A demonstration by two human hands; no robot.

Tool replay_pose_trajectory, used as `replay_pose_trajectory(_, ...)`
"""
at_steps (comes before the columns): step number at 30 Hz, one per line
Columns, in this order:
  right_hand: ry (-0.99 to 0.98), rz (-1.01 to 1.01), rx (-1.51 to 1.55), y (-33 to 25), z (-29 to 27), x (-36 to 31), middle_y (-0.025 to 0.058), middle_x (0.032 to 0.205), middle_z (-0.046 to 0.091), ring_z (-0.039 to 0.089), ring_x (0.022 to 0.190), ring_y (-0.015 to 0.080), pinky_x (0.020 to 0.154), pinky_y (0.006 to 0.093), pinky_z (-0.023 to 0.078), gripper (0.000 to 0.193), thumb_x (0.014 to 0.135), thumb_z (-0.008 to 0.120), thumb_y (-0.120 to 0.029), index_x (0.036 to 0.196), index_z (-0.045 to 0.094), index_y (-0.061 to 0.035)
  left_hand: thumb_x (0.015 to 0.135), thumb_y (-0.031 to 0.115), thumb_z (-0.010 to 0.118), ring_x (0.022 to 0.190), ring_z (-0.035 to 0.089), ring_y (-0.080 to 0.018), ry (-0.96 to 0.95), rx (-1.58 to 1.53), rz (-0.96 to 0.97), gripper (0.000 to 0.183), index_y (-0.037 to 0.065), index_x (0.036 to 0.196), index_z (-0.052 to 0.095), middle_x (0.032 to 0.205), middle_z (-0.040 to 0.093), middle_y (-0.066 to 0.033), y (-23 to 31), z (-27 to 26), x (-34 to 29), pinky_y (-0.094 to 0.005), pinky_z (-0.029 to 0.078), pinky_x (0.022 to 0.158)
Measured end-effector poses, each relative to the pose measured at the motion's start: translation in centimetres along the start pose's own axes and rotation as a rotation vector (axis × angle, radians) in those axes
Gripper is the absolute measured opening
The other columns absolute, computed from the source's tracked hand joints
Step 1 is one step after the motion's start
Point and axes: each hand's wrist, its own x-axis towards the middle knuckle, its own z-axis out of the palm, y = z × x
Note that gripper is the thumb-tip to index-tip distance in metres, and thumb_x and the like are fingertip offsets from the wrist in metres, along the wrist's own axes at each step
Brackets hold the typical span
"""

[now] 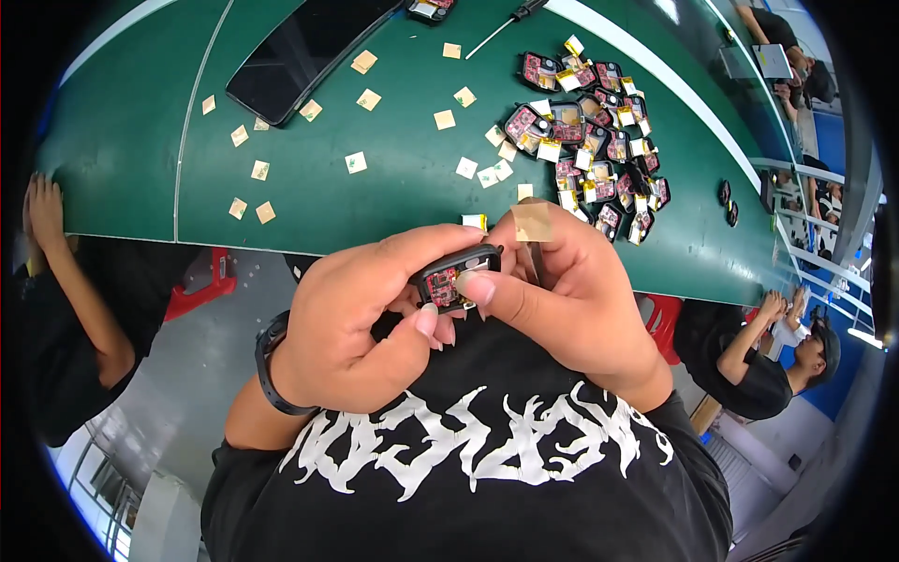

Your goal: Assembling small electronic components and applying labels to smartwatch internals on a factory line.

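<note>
My left hand (361,309) is closed around a small black plastic casing (498,258) with a red circuit board (440,287) inside. The casing's open face is turned up toward me. My right hand (585,295) presses its thumb on the board's right side. Its curled fingers also hold a thin metal tool, apparently tweezers (536,264), mostly hidden. A tan square pad (532,223) sits at the tool's far end, by my index finger. Just beyond the casing shows a white battery with yellow tape (475,222); whether it is joined to the casing is hidden.
Several similar open casings with boards and batteries (590,140) are heaped on the green table (122,150) at right. Tan square pads (356,163) lie scattered left and centre. A dark phone-like slab (304,56) and a screwdriver (506,26) lie farther back. People sit at both sides.
</note>
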Motion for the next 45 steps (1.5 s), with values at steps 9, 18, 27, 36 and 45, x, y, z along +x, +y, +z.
replay_pose_trajectory(9,-0.030,-0.654,-0.829,0.2,-0.9,0.0,0.0054,0.079,0.066,0.063,0.067,0.0206,0.058,0.0328,0.050,0.022,0.073,0.088,-0.003,0.088,0.072,-0.0057,0.092,-0.002,0.057,0.070,0.072,-0.0159,0.076,0.244,0.089,0.039,-0.006,0.131,0.062,0.089,0.073,-0.0108,-0.4,0.0,0.4,-0.0283,0.057,0.065)
replay_pose_trajectory(18,0.305,-0.415,-0.985,2.1,-6.9,-1.3,0.0090,0.083,0.067,0.065,0.070,0.0241,0.060,0.0355,0.052,0.019,0.082,0.079,-0.004,0.099,0.071,-0.0039,0.106,0.015,0.055,0.066,0.063,-0.0082,0.834,0.299,-0.209,0.032,-0.002,0.132,0.063,0.087,0.068,-0.0042,-0.2,-8.1,-3.0,-0.0215,0.050,0.060)
replay_pose_trajectory(27,0.436,-0.405,-1.286,0.6,-6.0,3.1,0.0087,0.087,0.063,0.067,0.070,0.0271,0.059,0.0386,0.052,0.039,0.084,0.081,-0.022,0.117,0.067,-0.0062,0.108,0.029,0.053,0.070,0.065,-0.0189,1.142,1.311,-0.208,0.040,-0.002,0.132,0.062,0.090,0.071,-0.0105,-0.6,-23.7,-5.7,-0.0313,0.053,0.067)
replay_pose_trajectory(36,0.456,-0.319,-1.391,0.6,-5.5,5.8,0.0167,0.095,0.073,0.070,0.079,0.0351,0.071,0.0429,0.056,0.040,0.081,0.082,-0.024,0.113,0.070,-0.0022,0.096,0.032,0.072,0.105,0.063,-0.0370,1.062,1.855,0.098,0.042,0.002,0.125,0.068,0.115,0.064,-0.0207,-0.1,-14.8,-1.5,-0.0463,0.049,0.089)
replay_pose_trajectory(45,0.192,-0.463,-1.107,-0.4,-3.1,5.2,0.0103,0.084,0.069,0.067,0.068,0.0196,0.062,0.0309,0.054,0.048,0.071,0.088,-0.019,0.112,0.072,-0.0032,0.096,0.006,0.068,0.103,0.066,-0.0211,0.453,0.302,0.068,0.040,-0.001,0.135,0.059,0.121,0.067,-0.0152,-2.9,-1.6,1.9,-0.0306,0.054,0.084)
